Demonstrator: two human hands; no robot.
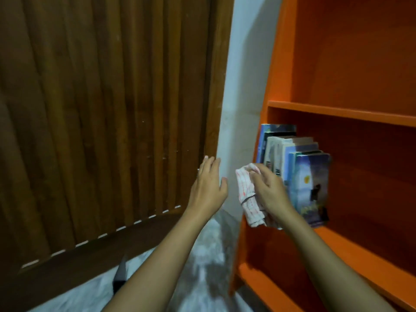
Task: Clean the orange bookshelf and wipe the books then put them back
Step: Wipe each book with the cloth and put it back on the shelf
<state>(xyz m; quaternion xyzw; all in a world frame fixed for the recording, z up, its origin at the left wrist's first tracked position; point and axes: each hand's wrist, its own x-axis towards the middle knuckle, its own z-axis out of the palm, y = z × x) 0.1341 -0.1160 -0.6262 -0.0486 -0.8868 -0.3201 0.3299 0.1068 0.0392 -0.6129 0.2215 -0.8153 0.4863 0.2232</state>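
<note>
The orange bookshelf (337, 113) fills the right side of the head view. Several books (299, 167) stand upright at the left end of its middle shelf; the shelf above them is bare. My right hand (269, 190) grips a white cloth with red checks (248, 194) right in front of the books' spines. My left hand (208, 188) hovers in the air to the left of the cloth, fingers straight and holding nothing, close to the edge of the wooden door.
A dark wooden slatted door (108, 109) covers the left half. A strip of white wall (243, 109) lies between door and bookshelf. Pale floor (202, 266) shows below, with a dark object (120, 275) near the door's foot.
</note>
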